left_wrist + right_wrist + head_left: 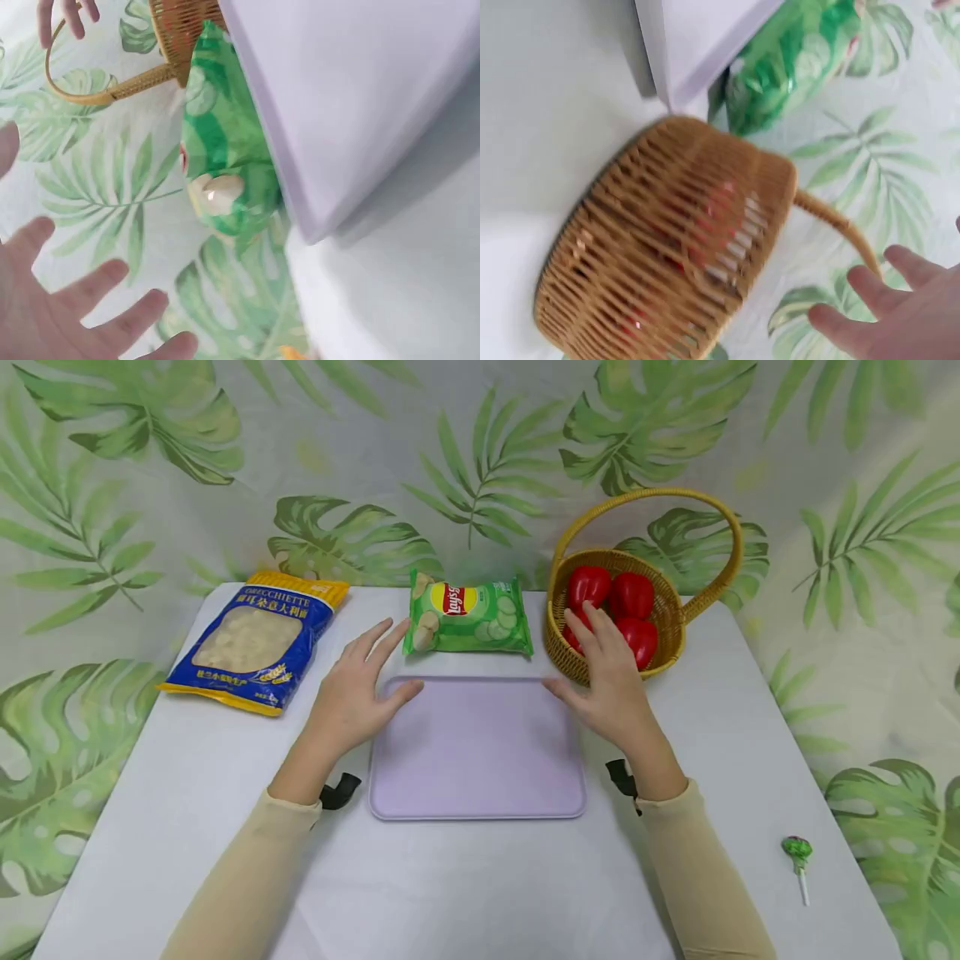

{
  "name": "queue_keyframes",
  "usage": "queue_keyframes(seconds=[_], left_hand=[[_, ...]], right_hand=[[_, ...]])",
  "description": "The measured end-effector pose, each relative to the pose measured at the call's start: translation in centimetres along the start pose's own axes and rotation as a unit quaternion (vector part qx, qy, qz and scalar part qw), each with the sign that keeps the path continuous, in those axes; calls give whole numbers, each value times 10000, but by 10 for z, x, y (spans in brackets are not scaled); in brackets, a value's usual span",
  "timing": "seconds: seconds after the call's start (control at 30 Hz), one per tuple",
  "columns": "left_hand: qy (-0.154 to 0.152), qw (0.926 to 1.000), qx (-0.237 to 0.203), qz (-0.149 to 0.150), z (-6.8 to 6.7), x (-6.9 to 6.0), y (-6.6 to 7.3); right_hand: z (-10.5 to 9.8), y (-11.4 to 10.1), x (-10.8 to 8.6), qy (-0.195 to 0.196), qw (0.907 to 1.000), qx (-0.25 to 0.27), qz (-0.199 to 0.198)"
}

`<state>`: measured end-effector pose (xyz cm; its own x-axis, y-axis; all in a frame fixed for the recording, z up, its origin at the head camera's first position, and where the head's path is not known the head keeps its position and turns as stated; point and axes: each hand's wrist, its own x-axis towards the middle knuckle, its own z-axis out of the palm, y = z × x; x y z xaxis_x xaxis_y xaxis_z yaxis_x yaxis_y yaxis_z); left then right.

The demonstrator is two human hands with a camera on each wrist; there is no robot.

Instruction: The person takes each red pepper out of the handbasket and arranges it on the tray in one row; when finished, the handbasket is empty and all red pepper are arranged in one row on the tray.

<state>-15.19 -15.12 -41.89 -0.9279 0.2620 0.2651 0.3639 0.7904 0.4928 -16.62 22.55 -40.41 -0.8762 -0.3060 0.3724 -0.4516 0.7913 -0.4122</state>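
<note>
My left hand (pixel 351 697) hovers over the left edge of a lilac tray (pixel 480 752), fingers spread and holding nothing. Above the tray's right side is my right hand (pixel 609 689), also spread, its fingertips overlapping the basket in the head view. The wicker basket (pixel 671 647) has a tall arched handle and holds several red bell peppers (pixel 632 596). Behind the tray lies a green bag of Lay's chips (pixel 472 614). In the right wrist view the fingers (pixel 877 292) stand apart from the basket's side (pixel 667 232). The left wrist view shows the left fingers (pixel 112 315) straight.
A blue and yellow bag of orecchiette pasta (pixel 251 643) lies at the table's back left. Near the right edge lies a lollipop (pixel 798 864) in a green wrapper. A leaf-patterned cloth (pixel 480 468) hangs behind the white table (pixel 480 885).
</note>
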Motion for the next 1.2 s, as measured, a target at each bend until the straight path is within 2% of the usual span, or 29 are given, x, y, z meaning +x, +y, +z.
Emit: queue_keyframes(seconds=[0.07,0.17,0.33,0.47,0.67,0.8,1.03,1.2], left_hand=[[-55,9989,-341,-318,0,-5,-5],[-77,9934,-915,-684,-1,-12,-12],[-138,9836,-1476,-1028,-2,-18,-21],[-457,9773,-1599,-1316,-3,-24,-28],[-1271,9693,-1324,-1637,-5,-35,-33],[-1835,9572,-1450,-1704,-6,-40,-35],[-2410,9366,-1700,-1892,-7,-48,-38],[-2884,9175,-1806,-2058,-6,-51,-37]], right_hand=[[-6,4,2,165,9996,191,132],[-16,13,6,377,9971,517,409],[-31,32,14,709,9856,1169,992],[-38,49,19,860,9704,1688,1496],[-39,74,24,932,9487,2152,2122],[-39,85,29,822,9395,2349,2354],[-33,93,39,211,9165,2715,2931],[-29,93,42,-262,9092,2758,3107]])
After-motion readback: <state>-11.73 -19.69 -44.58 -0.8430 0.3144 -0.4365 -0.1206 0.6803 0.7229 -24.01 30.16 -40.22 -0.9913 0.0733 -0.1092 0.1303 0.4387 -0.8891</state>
